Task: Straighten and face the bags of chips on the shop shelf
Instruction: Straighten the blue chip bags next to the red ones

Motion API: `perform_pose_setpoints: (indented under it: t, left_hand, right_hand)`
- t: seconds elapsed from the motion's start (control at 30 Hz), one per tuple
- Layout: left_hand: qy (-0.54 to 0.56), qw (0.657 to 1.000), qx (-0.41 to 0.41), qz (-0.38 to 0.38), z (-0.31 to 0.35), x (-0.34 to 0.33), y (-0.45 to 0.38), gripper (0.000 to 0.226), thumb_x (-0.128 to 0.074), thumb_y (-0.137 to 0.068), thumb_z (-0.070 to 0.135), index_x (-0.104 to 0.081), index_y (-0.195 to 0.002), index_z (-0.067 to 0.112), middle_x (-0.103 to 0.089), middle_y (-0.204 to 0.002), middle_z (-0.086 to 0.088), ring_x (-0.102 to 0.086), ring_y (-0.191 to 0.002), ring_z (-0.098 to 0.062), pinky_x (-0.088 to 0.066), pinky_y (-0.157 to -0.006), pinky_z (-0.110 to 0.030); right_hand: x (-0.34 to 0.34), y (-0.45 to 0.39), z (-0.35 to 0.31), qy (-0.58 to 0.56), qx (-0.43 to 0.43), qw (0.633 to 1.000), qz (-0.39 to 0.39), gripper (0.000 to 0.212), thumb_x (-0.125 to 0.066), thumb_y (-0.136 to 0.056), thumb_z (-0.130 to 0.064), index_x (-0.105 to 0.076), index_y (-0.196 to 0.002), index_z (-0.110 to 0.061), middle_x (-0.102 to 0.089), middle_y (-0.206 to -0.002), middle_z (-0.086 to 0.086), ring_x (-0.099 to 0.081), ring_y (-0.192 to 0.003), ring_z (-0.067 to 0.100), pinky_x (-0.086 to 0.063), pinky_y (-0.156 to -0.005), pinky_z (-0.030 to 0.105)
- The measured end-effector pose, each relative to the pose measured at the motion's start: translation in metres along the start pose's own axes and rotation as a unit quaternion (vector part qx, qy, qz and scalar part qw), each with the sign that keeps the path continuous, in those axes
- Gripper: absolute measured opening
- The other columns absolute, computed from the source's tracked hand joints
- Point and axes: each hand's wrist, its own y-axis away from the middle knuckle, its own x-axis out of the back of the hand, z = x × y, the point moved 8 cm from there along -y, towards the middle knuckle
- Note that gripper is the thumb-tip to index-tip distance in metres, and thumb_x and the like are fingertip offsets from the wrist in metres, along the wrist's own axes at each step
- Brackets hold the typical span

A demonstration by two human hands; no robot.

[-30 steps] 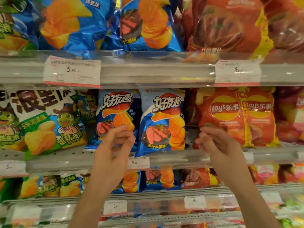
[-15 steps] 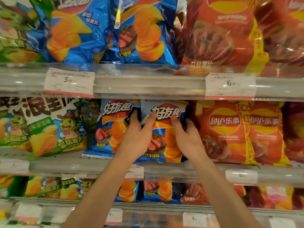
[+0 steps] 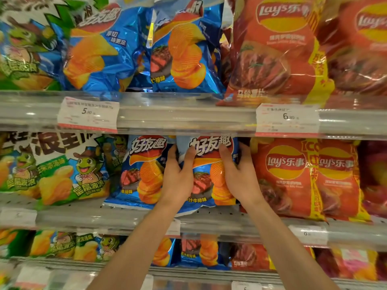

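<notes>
A head-worn camera looks at shop shelves packed with bags of chips. Near the centre of the view, on the middle shelf (image 3: pixel 125 218), stands a blue bag of chips (image 3: pixel 206 174) with a steak and ridged chips printed on its front. It stands roughly upright, front facing out, its top tucked just under the shelf above.

Two bare arms reach up from 6 o'clock. The left hand (image 3: pixel 178 176) grips the bag's left edge, with the thumb laid across the front and the other fingers going round between this bag and its neighbour. The right hand (image 3: pixel 238 176) grips the bag's right edge, thumb on the front near the logo, the fingers wrapped round the side and partly hidden.

At 9 o'clock from the held bag, touching it, stands a second blue bag (image 3: pixel 144 172) of the same kind. Further towards 9 o'clock are green bags (image 3: pixel 52 170) with a cartoon frog. At 3 o'clock, just beside the right hand, stand orange-red bags (image 3: pixel 287 176) with a round yellow and red logo.

Towards 12 o'clock, the upper shelf holds larger blue bags (image 3: pixel 184 45) and red bags (image 3: pixel 276 49). On its front rail are two price tags: one (image 3: pixel 88 115) at 11 o'clock, one (image 3: pixel 288 120) at 1 o'clock.

Towards 6 o'clock, a lower shelf carries smaller green, blue and red bags (image 3: pixel 196 252), partly hidden behind the arms.
</notes>
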Motion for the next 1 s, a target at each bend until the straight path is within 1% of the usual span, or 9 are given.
perform_pose_setpoints:
  t: [0.1, 0.17, 0.23, 0.4, 0.47, 0.57, 0.73, 0.87, 1.0]
  left_hand:
    - [-0.007, 1.0, 0.013, -0.01, 0.0, -0.002, 0.001, 0.023, -0.051, -0.101, 0.042, -0.049, -0.124, 0.038, -0.064, -0.107, 0.021, -0.06, -0.09, 0.014, -0.046, -0.074, -0.007]
    - [-0.008, 0.999, 0.041, -0.03, -0.002, -0.006, 0.001, 0.019, -0.049, -0.1, 0.047, -0.045, -0.119, 0.043, -0.061, -0.114, 0.016, -0.058, -0.094, 0.009, -0.042, -0.077, -0.012]
    - [-0.014, 0.998, 0.045, -0.046, -0.004, -0.01, -0.001, 0.03, -0.047, -0.099, 0.053, -0.044, -0.127, 0.04, -0.058, -0.123, 0.011, -0.058, -0.107, -0.004, -0.041, -0.087, -0.022]
    - [-0.02, 0.997, 0.032, -0.068, -0.004, -0.016, -0.007, 0.051, -0.046, -0.099, 0.054, -0.04, -0.143, 0.03, -0.062, -0.126, 0.01, -0.06, -0.117, -0.012, -0.048, -0.1, -0.031]
    - [-0.017, 0.997, 0.03, -0.076, -0.006, -0.017, -0.008, 0.05, -0.045, -0.099, 0.054, -0.04, -0.143, 0.03, -0.064, -0.126, 0.009, -0.063, -0.114, -0.011, -0.051, -0.099, -0.033]
    - [-0.01, 0.997, 0.024, -0.073, -0.01, -0.02, -0.008, 0.049, -0.043, -0.098, 0.058, -0.044, -0.14, 0.032, -0.065, -0.122, 0.011, -0.064, -0.109, -0.006, -0.052, -0.092, -0.026]
    - [-0.011, 1.0, 0.002, -0.027, -0.02, -0.02, -0.007, 0.046, -0.044, -0.099, 0.058, -0.05, -0.135, 0.031, -0.069, -0.115, 0.014, -0.066, -0.106, -0.005, -0.054, -0.096, -0.037]
    - [-0.028, 0.999, -0.026, -0.016, -0.013, -0.014, -0.004, 0.045, -0.044, -0.101, 0.052, -0.045, -0.14, 0.03, -0.067, -0.109, 0.02, -0.066, -0.098, 0.004, -0.055, -0.085, -0.023]
    - [-0.059, 0.997, -0.041, -0.013, -0.009, -0.013, -0.003, 0.057, -0.041, -0.098, 0.058, -0.032, -0.148, 0.032, -0.068, -0.118, 0.01, -0.069, -0.101, -0.009, -0.058, -0.088, -0.036]
  right_hand:
    - [-0.001, -0.001, 0.007, 0.011, -0.036, 0.999, -0.022, 0.025, -0.055, -0.1, -0.042, -0.05, -0.12, -0.029, -0.06, -0.106, -0.023, -0.059, -0.095, -0.011, -0.041, -0.076, -0.001]
    - [-0.003, 0.0, 0.014, 0.012, -0.076, 0.996, -0.048, 0.039, -0.052, -0.097, -0.055, -0.05, -0.126, -0.029, -0.061, -0.109, -0.019, -0.059, -0.102, 0.002, -0.043, -0.088, 0.014]
    - [-0.005, 0.001, 0.022, 0.007, -0.11, 0.992, -0.064, 0.052, -0.051, -0.094, -0.062, -0.049, -0.134, -0.029, -0.061, -0.119, -0.014, -0.057, -0.11, 0.009, -0.039, -0.094, 0.026]
    - [-0.007, 0.005, 0.021, 0.002, -0.123, 0.99, -0.066, 0.057, -0.052, -0.095, -0.06, -0.045, -0.139, -0.026, -0.06, -0.123, -0.012, -0.057, -0.113, 0.011, -0.038, -0.092, 0.026]
    - [-0.005, 0.008, 0.019, 0.021, -0.114, 0.992, -0.046, 0.055, -0.052, -0.095, -0.06, -0.044, -0.135, -0.024, -0.058, -0.121, -0.011, -0.056, -0.112, 0.013, -0.038, -0.091, 0.027]
    - [0.0, 0.012, 0.018, 0.054, -0.096, 0.994, -0.007, 0.052, -0.053, -0.092, -0.063, -0.041, -0.126, -0.026, -0.057, -0.13, -0.002, -0.056, -0.121, 0.021, -0.039, -0.093, 0.031]
    - [0.007, 0.015, 0.016, 0.099, -0.061, 0.993, 0.03, 0.07, -0.053, -0.09, -0.066, -0.039, -0.139, -0.018, -0.054, -0.138, 0.005, -0.052, -0.128, 0.027, -0.039, -0.093, 0.03]
    - [0.004, 0.015, 0.018, 0.088, -0.041, 0.995, 0.0, 0.075, -0.05, -0.087, -0.071, -0.037, -0.142, -0.022, -0.058, -0.136, -0.002, -0.056, -0.124, 0.018, -0.044, -0.095, 0.03]
    - [-0.001, 0.013, 0.024, 0.078, -0.041, 0.996, -0.023, 0.072, -0.046, -0.084, -0.076, -0.038, -0.136, -0.027, -0.063, -0.129, -0.007, -0.061, -0.12, 0.017, -0.049, -0.1, 0.038]
